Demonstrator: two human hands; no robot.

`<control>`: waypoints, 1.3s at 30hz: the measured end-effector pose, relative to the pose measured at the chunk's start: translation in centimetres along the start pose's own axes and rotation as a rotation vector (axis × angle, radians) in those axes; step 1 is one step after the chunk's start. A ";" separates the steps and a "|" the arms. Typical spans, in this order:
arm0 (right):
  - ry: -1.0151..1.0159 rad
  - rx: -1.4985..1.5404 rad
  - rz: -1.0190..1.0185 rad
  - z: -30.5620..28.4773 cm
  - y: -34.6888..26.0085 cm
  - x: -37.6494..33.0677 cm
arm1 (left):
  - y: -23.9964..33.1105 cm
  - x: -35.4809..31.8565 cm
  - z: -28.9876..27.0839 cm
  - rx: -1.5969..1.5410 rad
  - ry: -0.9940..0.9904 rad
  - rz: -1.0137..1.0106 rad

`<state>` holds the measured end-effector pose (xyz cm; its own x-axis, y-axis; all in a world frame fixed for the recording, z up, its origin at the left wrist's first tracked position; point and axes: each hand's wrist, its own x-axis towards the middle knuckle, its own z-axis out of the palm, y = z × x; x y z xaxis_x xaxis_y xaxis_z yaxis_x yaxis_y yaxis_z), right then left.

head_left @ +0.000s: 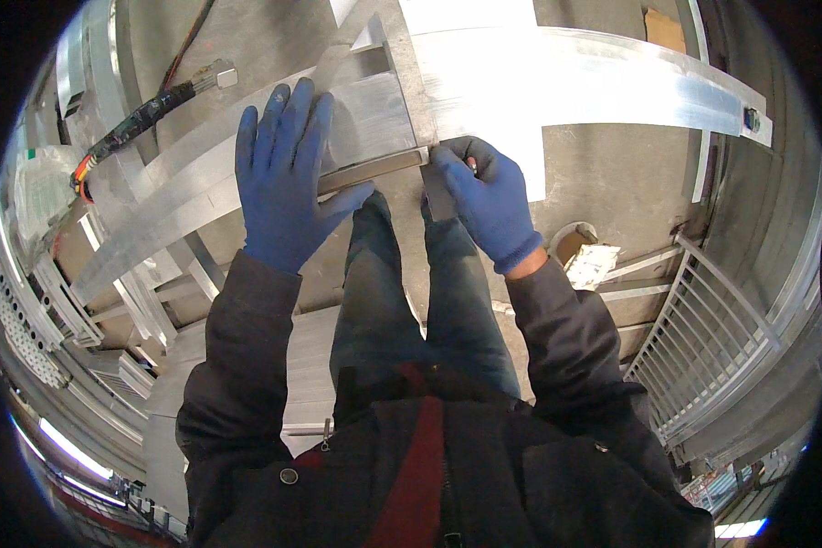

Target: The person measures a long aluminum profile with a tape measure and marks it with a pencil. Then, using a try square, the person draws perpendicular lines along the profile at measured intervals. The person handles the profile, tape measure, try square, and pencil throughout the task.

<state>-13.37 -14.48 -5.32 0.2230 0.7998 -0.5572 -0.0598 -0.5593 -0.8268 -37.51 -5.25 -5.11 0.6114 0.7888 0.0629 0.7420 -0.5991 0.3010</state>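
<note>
My left hand [288, 173], in a blue work glove, lies with straight fingers on a long silvery metal beam [187, 196]. Its thumb points right along the near edge of the beam's squared end [384, 167]. Just past that end, my right hand [489, 192], gloved too, is closed with thumb and forefinger at the corner. From its grip hangs a thin, flat grey strip [439, 194]; its material is unclear. A small reddish spot shows among the curled fingers, too small to name.
Another long shiny beam [630, 78] extends to the right over bright white sheets. A dark-sleeved cable with a connector [212, 77] lies at upper left, near clear plastic wrap [46, 187]. A white metal railing [703, 338] stands at right, beside a round container [574, 242].
</note>
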 end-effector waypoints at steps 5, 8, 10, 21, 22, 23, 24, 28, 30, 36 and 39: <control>0.015 -0.056 0.043 0.5 -0.3 0.2 | -0.9 0.1 0.3 -0.014 -0.016 0.008; -0.021 0.021 0.077 0.3 -0.4 0.3 | -0.8 0.6 0.3 -0.039 -0.024 0.027; -0.029 -0.006 0.037 0.2 -0.3 0.4 | -0.7 0.9 0.4 -0.087 -0.045 0.056; 0.003 0.039 0.016 0.1 0.2 0.4 | 0.4 1.8 2.2 -0.111 -0.018 0.105; 0.013 0.009 0.003 0.1 0.2 0.5 | 0.4 1.9 2.2 -0.109 -0.016 0.105; 0.022 -0.024 -0.003 0.1 0.2 0.5 | 0.4 1.9 2.1 -0.103 -0.026 0.100; 0.014 0.002 0.009 0.1 0.2 0.5 | 0.4 1.9 2.1 -0.103 -0.019 0.106; 0.001 0.022 0.043 -0.1 0.1 0.5 | 0.6 2.1 2.0 -0.095 -0.024 0.097; -0.004 0.048 0.050 0.0 0.0 0.5 | 0.6 2.1 1.8 -0.088 -0.030 0.098; -0.064 0.064 0.113 -0.6 -0.1 0.4 | 0.6 2.2 1.9 -0.084 -0.037 0.098; -0.056 0.051 0.076 -0.6 0.1 0.6 | 0.6 2.2 2.0 -0.090 -0.030 0.097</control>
<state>-12.72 -14.19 -5.63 0.1612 0.7670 -0.6211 -0.1246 -0.6084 -0.7838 -35.17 -4.17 -6.64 0.6879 0.7227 0.0672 0.6525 -0.6563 0.3788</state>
